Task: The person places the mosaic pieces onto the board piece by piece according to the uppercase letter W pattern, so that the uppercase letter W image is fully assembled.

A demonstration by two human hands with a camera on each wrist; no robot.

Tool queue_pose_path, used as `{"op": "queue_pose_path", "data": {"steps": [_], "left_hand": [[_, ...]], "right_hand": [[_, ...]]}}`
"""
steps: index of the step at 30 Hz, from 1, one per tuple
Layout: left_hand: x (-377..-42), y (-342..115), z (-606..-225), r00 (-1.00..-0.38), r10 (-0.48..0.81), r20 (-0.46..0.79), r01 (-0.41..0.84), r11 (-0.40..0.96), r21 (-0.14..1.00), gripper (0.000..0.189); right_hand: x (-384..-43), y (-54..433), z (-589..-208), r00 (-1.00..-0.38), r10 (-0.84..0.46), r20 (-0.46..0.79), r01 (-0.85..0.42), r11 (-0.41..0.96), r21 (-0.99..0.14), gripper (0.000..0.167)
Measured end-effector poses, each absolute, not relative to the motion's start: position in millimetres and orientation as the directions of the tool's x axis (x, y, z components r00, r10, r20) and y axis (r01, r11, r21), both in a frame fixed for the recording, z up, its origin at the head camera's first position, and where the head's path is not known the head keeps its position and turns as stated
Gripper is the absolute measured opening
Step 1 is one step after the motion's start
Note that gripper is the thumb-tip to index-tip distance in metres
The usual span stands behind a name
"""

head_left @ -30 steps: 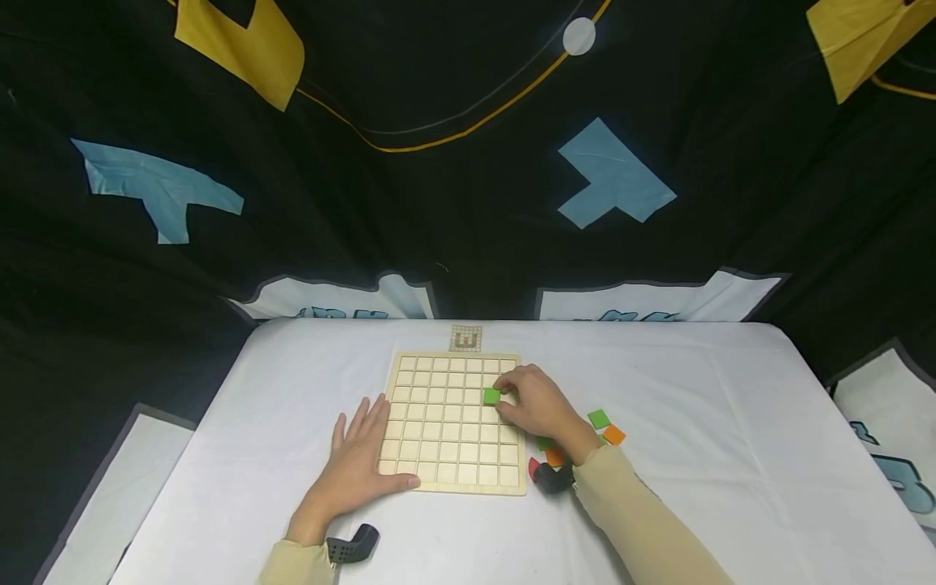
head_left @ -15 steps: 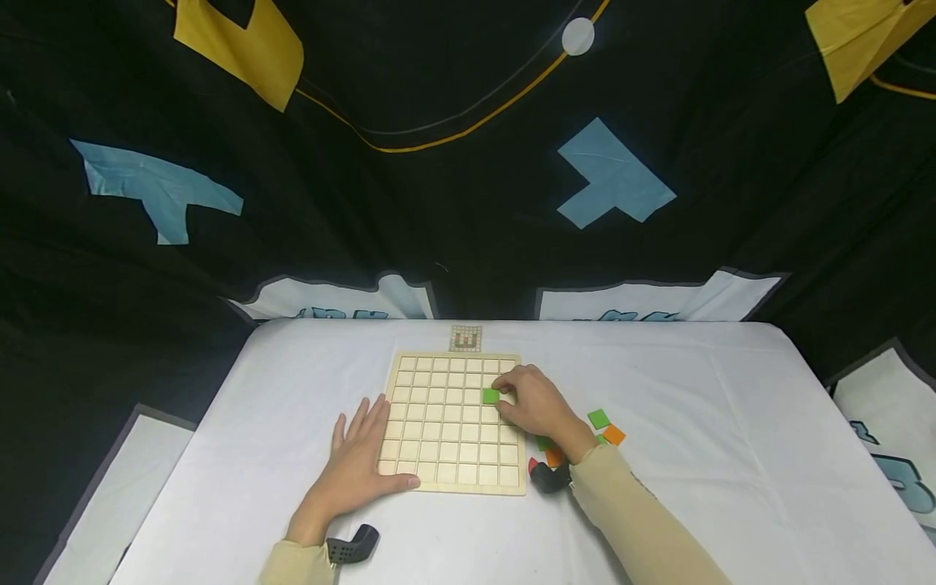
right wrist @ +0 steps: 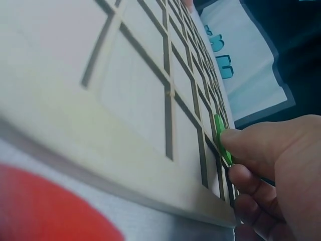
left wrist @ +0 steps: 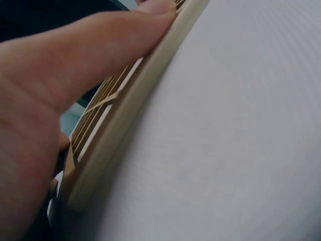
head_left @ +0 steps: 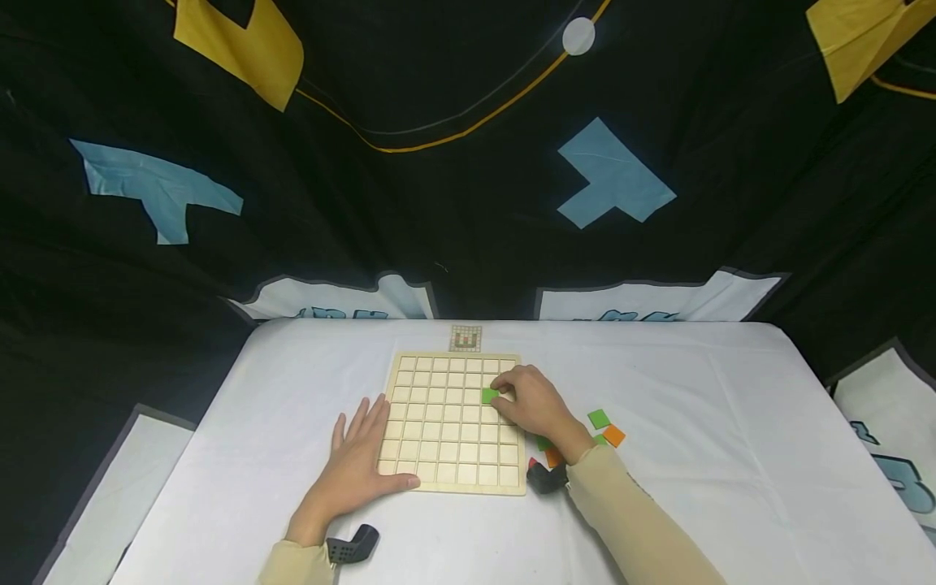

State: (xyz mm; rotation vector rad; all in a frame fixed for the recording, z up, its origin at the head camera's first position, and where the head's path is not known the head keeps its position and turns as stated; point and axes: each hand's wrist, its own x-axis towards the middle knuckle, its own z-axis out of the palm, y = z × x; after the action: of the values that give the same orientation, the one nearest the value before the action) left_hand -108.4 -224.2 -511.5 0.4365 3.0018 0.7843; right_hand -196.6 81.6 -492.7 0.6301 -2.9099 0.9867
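A wooden grid board (head_left: 439,489) lies on the white table. My left hand (head_left: 354,467) spreads its straight fingers along the board's left edge, and its thumb (left wrist: 100,47) rests over the near edge in the left wrist view. At the board's upper right my right hand (head_left: 537,402) pinches a green square tile (head_left: 488,396) between thumb and fingers. In the right wrist view that green tile (right wrist: 221,138) stands slightly tilted at the grid cells, with the thumb (right wrist: 251,145) against its edge. The other grid cells in sight hold no tiles.
Several loose tiles lie right of the board, among them a green tile (head_left: 599,419) and an orange tile (head_left: 614,436), some partly hidden by my right wrist. A red piece (right wrist: 45,211) is near the board's edge. A small patterned card (head_left: 465,338) lies behind the board.
My right hand and the green tile have shifted very slightly to the left over the board. The left hand has stayed in place.
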Motion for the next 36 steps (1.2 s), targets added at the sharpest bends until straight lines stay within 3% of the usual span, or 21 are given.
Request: {"op": "queue_pose_path", "data": {"steps": [15,26,36], "left_hand": [[-109.1,-223.6,-512.5,-0.959,0.274,0.066,0.271,0.833,0.482,0.130],[-110.3,-224.5,-513.3,-0.960,0.275,0.059,0.269,0.835,0.480,0.130],[-109.6,-223.6,-513.9,-0.959,0.274,0.075,0.275,0.828,0.489,0.129]], "right_hand": [[-186.5,96.4,-465.2,-0.961,-0.258,0.102,-0.244,0.614,-0.750,0.025],[-161.1,119.1,-456.2,-0.953,-0.241,0.183,-0.292,0.578,-0.762,0.028],[-136.5,142.7,-459.6,-0.966,-0.199,0.164,-0.253,0.610,-0.751,0.028]]}}
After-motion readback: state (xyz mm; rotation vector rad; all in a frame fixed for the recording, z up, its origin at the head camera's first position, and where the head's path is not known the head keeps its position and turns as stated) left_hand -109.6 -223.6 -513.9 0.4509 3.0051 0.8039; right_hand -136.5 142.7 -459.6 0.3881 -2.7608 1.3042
